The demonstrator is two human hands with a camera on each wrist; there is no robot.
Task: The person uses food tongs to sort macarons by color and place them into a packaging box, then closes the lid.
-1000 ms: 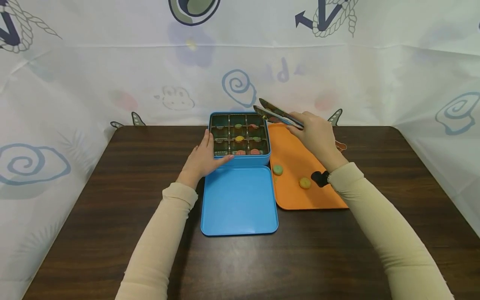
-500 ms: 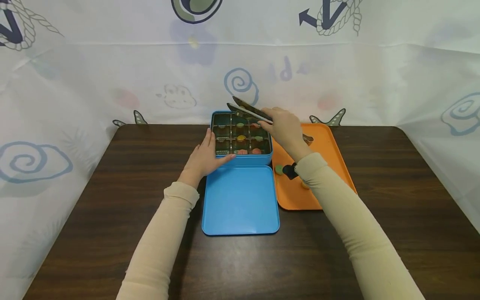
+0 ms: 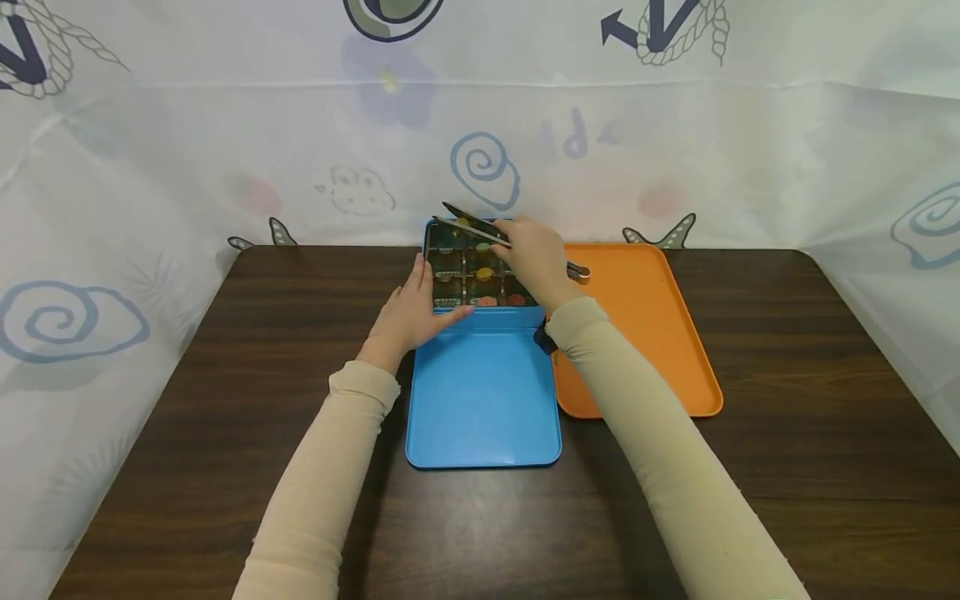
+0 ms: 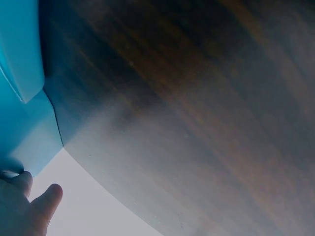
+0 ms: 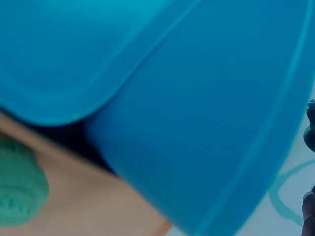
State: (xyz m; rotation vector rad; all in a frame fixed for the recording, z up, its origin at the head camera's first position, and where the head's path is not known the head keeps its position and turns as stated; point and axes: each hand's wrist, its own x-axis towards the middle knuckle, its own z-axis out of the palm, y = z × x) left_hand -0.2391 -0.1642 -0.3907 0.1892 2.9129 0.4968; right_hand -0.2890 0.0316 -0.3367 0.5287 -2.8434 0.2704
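My right hand (image 3: 534, 254) grips metal tongs (image 3: 472, 229) over the back left of a blue box (image 3: 517, 317). Something small and yellow (image 3: 463, 222) shows between the tong arms, near their tips. Inside the box, a dark divided insert (image 3: 447, 287) holds several small round macarons, among them a yellow macaron (image 3: 484, 273) and a pink macaron (image 3: 487, 301). My left hand (image 3: 405, 321) rests against the box's front left corner, fingers straight along the side and thumb along the front. The right hand hides part of the insert.
The box's open blue lid (image 3: 483, 400) lies flat in front of it. To the right is an orange tray (image 3: 637, 308), partly under my right forearm. A green macaron (image 5: 19, 182) shows on it in the right wrist view. Behind the dark wooden table (image 3: 300, 333) hangs a patterned white cloth (image 3: 300, 125).
My right hand has carried the tongs leftward from above the tray's edge to over the back left of the box, and lowered them slightly. The left hand has stayed at the box corner.
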